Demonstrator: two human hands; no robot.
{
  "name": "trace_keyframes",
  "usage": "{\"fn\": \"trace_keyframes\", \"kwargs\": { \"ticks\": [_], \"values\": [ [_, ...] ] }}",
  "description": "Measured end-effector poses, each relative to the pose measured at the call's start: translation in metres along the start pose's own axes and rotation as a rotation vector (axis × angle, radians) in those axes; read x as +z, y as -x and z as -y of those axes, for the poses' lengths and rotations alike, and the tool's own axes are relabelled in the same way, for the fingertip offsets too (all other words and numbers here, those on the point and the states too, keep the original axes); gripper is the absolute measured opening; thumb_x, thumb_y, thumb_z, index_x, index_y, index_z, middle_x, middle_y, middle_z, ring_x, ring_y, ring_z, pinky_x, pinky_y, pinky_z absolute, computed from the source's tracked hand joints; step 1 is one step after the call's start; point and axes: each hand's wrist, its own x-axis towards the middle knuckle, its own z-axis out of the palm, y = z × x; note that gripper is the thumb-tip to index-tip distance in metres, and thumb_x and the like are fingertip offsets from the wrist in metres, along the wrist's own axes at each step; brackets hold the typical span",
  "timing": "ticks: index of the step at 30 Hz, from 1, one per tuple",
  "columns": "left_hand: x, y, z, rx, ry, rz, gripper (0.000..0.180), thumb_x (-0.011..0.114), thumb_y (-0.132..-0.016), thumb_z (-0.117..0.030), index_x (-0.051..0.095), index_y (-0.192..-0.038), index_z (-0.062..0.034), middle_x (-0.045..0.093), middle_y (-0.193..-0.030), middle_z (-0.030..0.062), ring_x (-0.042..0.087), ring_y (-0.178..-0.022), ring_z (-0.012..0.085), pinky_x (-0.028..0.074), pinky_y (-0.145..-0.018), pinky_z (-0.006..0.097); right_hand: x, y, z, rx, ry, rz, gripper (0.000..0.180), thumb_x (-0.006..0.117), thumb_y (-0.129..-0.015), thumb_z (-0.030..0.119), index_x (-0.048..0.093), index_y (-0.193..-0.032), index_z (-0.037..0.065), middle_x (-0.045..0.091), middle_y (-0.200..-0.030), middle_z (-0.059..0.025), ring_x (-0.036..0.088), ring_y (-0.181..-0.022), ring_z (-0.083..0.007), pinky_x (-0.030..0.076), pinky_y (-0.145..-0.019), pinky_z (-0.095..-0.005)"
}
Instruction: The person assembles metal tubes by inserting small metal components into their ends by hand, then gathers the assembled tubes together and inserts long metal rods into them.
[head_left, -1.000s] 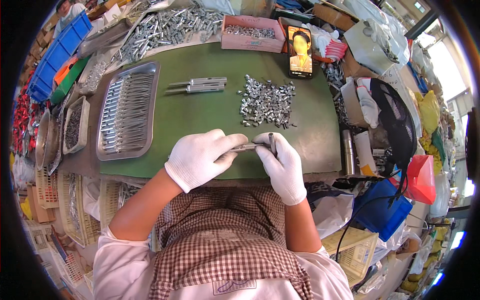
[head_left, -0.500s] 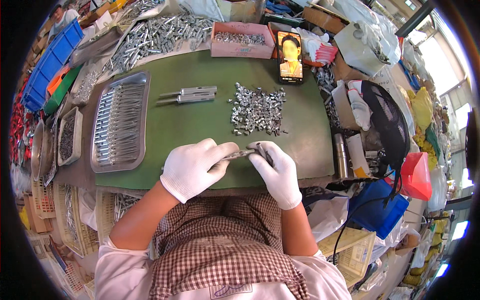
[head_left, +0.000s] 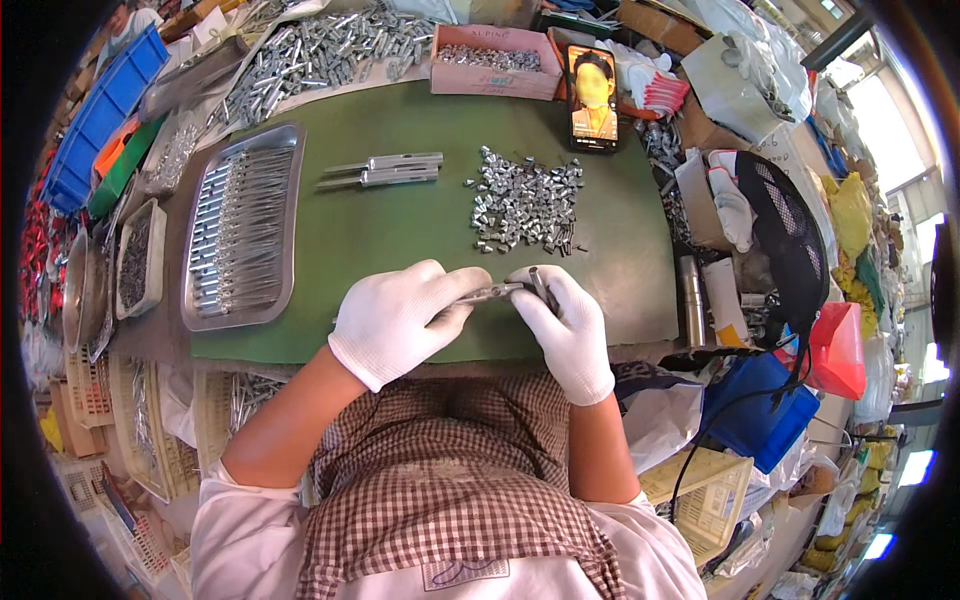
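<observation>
A worker in white cotton gloves sits at a green-topped bench, seen from above. At far left, a blue plastic crate [head_left: 95, 110] sits at the bench's edge, and a steel tray [head_left: 240, 235] holds rows of slim metal rods lying side by side. Beyond the mat, loose rods lie heaped [head_left: 325, 50] on pale paper. The left hand [head_left: 400, 320] is closed around a thin metal rod [head_left: 490, 293], gripping it near the front edge of the mat [head_left: 400, 230]. The right hand [head_left: 565, 320] meets it at the rod's tip, fingers pinched on a small dark piece there. Two finished rods [head_left: 385, 170] lie well apart from the hands at mid-mat, beside a pile of small metal sleeves [head_left: 523, 205]. Farther right stand a pink box of parts [head_left: 495, 65], a propped phone [head_left: 592, 95] and a red bag [head_left: 835, 350].
</observation>
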Motion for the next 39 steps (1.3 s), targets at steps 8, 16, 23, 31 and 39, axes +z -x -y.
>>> {"fn": "trace_keyframes", "kwargs": {
  "ticks": [8, 16, 23, 31, 39],
  "values": [
    [0.000, 0.000, -0.001, -0.016, 0.010, 0.029, 0.030, 0.071, -0.083, -0.020, 0.071, -0.113, -0.0217, 0.065, -0.083, 0.0043, 0.066, -0.069, 0.0253, 0.055, -0.061, 0.036, 0.001, 0.002, 0.002, 0.028, -0.053, -0.008, 0.015, 0.069, -0.092, 0.008, 0.066, -0.104, -0.002, 0.054, -0.077, -0.0009, 0.046, -0.071, -0.0077, 0.044, -0.068, -0.0236],
    [0.002, 0.001, 0.000, -0.006, 0.007, 0.015, 0.030, 0.071, -0.083, -0.020, 0.071, -0.113, -0.0213, 0.065, -0.082, 0.0043, 0.067, -0.069, 0.0255, 0.055, -0.061, 0.036, -0.001, 0.002, 0.001, 0.036, -0.039, 0.000, 0.014, 0.069, -0.092, 0.008, 0.066, -0.102, -0.002, 0.053, -0.076, 0.0000, 0.045, -0.071, -0.0073, 0.043, -0.067, -0.0236],
    [-0.004, 0.004, -0.007, 0.041, -0.103, 0.049, 0.029, 0.069, -0.084, -0.020, 0.070, -0.113, -0.0224, 0.060, -0.076, 0.0049, 0.065, -0.066, 0.0244, 0.054, -0.059, 0.037, -0.013, -0.003, 0.001, -0.004, 0.091, 0.032, 0.015, 0.069, -0.093, 0.010, 0.068, -0.104, 0.000, 0.060, -0.079, -0.0039, 0.052, -0.073, -0.0072, 0.047, -0.070, -0.0244],
    [0.014, 0.009, -0.018, 0.061, -0.260, 0.168, 0.024, 0.066, -0.087, -0.022, 0.067, -0.111, -0.0241, 0.052, -0.082, 0.0046, 0.062, -0.060, 0.0205, 0.052, -0.053, 0.036, -0.026, -0.097, -0.006, -0.404, 0.859, -0.247, 0.009, 0.066, -0.088, 0.015, 0.066, -0.092, 0.006, 0.067, -0.085, -0.0162, 0.067, -0.079, -0.0375, 0.053, -0.069, -0.0470],
    [0.012, 0.009, -0.017, 0.067, -0.266, 0.184, 0.024, 0.064, -0.089, -0.025, 0.066, -0.113, -0.0254, 0.053, -0.078, 0.0051, 0.063, -0.060, 0.0206, 0.052, -0.052, 0.036, -0.007, -0.134, 0.004, -0.145, 1.210, -0.051, 0.009, 0.063, -0.084, 0.011, 0.063, -0.092, 0.006, 0.072, -0.086, -0.0155, 0.072, -0.087, -0.0338, 0.057, -0.075, -0.0456]
  ]
}}
